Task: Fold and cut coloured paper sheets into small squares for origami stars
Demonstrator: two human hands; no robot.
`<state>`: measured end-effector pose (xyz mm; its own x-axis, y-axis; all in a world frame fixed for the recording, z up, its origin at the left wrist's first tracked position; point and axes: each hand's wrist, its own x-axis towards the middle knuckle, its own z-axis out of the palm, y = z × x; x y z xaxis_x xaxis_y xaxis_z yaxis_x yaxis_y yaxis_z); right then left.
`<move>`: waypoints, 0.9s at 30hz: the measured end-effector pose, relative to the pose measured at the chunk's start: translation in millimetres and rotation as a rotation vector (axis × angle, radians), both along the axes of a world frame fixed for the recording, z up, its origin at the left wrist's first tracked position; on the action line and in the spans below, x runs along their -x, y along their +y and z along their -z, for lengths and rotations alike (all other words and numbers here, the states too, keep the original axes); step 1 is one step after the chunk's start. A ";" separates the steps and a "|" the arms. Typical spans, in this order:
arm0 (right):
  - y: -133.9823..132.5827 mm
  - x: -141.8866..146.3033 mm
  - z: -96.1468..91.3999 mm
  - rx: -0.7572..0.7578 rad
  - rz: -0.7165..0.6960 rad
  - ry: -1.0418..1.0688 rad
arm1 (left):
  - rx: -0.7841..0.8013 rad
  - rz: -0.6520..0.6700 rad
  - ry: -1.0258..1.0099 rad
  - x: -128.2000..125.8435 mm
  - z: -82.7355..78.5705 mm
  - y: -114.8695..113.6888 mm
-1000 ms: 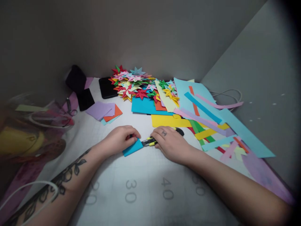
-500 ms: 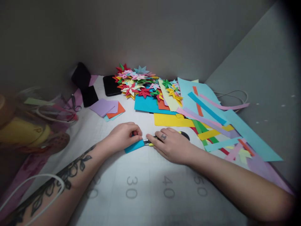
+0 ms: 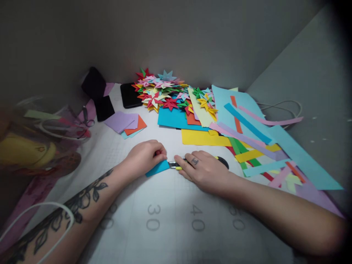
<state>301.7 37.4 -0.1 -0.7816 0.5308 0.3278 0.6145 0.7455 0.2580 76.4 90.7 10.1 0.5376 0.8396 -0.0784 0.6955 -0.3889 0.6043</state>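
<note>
A small folded blue paper piece (image 3: 157,168) lies on the white gridded cutting mat (image 3: 170,220). My left hand (image 3: 144,156) is curled over its upper edge, pressing it down. My right hand (image 3: 203,169) grips a yellow and black utility knife (image 3: 177,166), whose tip meets the right end of the blue piece. The knife's black rear end (image 3: 223,162) sticks out behind my fingers.
Behind lie a pile of folded paper stars (image 3: 165,93), coloured sheets and strips (image 3: 244,135), small purple and orange squares (image 3: 125,124), a black phone (image 3: 129,96), black objects (image 3: 96,91) and scissors (image 3: 85,118). A clear bag of supplies (image 3: 35,139) sits left. Grey walls enclose the mat.
The knife's exposed part beside the blue piece has grown shorter as my right hand drew nearer to it. The view has shifted slightly, so the things behind sit higher in the picture.
</note>
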 end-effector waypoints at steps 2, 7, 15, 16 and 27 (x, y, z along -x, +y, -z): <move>-1.2 -0.5 -0.8 -0.008 0.005 -0.006 | 0.009 -0.005 0.003 -0.2 -0.4 0.3; -7.9 -4.4 -4.6 -0.036 0.031 -0.019 | 0.016 -0.009 0.000 -0.3 -0.5 0.3; -14.5 -11.0 -6.2 -0.030 0.034 -0.020 | -0.046 0.025 0.016 0.9 -0.9 -1.9; -14.3 -10.9 -6.4 -0.022 0.039 -0.018 | -0.080 0.036 0.025 1.5 -1.3 -3.1; 5.4 -15.1 -4.8 0.050 -0.082 0.042 | -0.208 0.096 0.159 22.0 -15.0 -17.4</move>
<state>316.8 42.8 4.7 -0.8093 0.4821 0.3356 0.5603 0.8050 0.1949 54.4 73.3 25.1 0.6102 0.7923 0.0006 0.7291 -0.5618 0.3909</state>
